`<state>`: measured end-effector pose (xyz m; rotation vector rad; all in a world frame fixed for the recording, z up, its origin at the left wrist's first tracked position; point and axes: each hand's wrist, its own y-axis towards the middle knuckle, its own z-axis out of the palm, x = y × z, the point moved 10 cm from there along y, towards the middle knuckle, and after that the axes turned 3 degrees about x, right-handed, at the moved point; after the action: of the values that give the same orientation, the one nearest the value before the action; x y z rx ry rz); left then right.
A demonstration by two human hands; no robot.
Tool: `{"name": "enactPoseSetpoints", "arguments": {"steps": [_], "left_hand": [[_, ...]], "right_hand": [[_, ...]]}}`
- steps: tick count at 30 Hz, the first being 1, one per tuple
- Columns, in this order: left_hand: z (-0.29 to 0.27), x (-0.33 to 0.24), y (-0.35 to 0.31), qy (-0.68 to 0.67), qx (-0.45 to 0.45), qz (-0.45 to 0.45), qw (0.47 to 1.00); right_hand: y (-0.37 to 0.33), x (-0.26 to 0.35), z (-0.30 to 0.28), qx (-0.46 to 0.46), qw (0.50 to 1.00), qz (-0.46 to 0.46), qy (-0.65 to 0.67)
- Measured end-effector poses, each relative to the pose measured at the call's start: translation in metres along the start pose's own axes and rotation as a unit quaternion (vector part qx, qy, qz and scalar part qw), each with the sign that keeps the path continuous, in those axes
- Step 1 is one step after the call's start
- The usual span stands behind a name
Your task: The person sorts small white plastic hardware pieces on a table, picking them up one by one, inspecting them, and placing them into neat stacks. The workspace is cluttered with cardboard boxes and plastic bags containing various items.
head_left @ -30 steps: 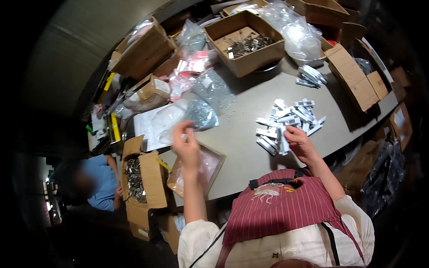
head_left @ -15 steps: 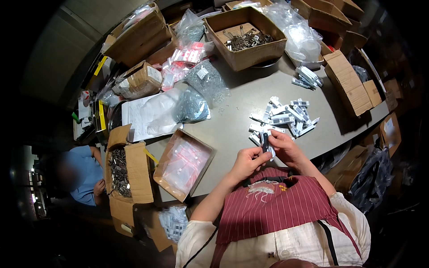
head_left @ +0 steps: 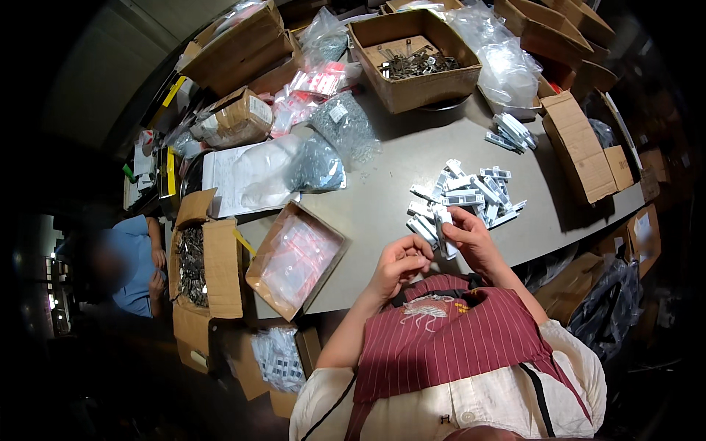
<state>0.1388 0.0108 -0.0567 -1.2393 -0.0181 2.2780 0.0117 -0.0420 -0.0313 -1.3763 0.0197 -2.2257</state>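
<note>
My right hand (head_left: 472,239) grips a slim white-and-grey plastic piece (head_left: 443,234) between thumb and fingers, upright in front of my apron. Just left of it, my left hand (head_left: 401,266) is curled with thumb and fingertips together; whatever they may pinch is hidden. The hands are slightly apart. Right beyond the held piece lies a loose pile of similar slim white-and-grey pieces (head_left: 463,198), some of them partly covered by my right hand.
A smaller stack of slim pieces (head_left: 510,132) lies farther back. Cardboard boxes hold metal parts (head_left: 412,99) and clear bags (head_left: 294,290). Screw bags (head_left: 316,165) rest beside papers (head_left: 220,184). A tall carton (head_left: 581,147) stands right. Another person (head_left: 132,264) sits left.
My left hand has come off the held piece and moved slightly left. The piece's black face no longer shows; its light side does. The whole view has shifted slightly.
</note>
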Motion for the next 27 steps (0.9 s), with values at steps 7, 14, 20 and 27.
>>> {"name": "enactPoseSetpoints", "arguments": {"steps": [7, 14, 20, 27], "left_hand": [[0.009, -0.008, 0.02, 0.346, -0.092, 0.093, 0.929], [0.039, -0.035, 0.015, 0.502, -0.094, 0.17, 0.843], [0.028, -0.021, 0.021, 0.356, -0.116, 0.17, 0.912], [0.006, -0.008, 0.024, 0.277, -0.151, 0.098, 0.944]], "right_hand": [[0.004, -0.009, -0.007, 0.007, 0.997, -0.012, -0.073], [0.013, -0.019, -0.021, -0.004, 0.994, -0.043, -0.1], [0.015, -0.019, -0.019, -0.003, 0.993, -0.074, -0.092], [0.013, -0.016, -0.023, -0.027, 0.987, -0.094, -0.126]]}}
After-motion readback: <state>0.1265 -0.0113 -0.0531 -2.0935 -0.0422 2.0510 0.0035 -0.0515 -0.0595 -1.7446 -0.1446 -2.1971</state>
